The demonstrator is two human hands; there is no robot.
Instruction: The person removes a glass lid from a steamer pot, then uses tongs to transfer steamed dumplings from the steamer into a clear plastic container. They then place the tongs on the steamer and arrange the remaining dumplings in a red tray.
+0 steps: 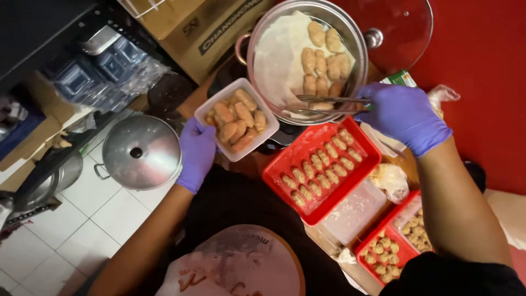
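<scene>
My left hand (196,152), in a purple glove, grips the near edge of a white rectangular tub (211,109) filled with several fried rolls (236,120). In a matching glove, my right hand (404,114) is shut on metal tongs (329,104). The tongs reach left over the rim of a steel pot (262,33) lined with paper, their tips at a roll near the pot's front edge. More browned rolls (323,57) lie in the pot.
A red tray (285,170) of breaded rolls sits below the pot. A second red tray (383,263) with small pieces and a clear container (353,211) lie lower right. A glass lid (402,27), a lidded steel pot (141,152) on the floor, cardboard boxes (203,27) and a red wall (482,71) surround me.
</scene>
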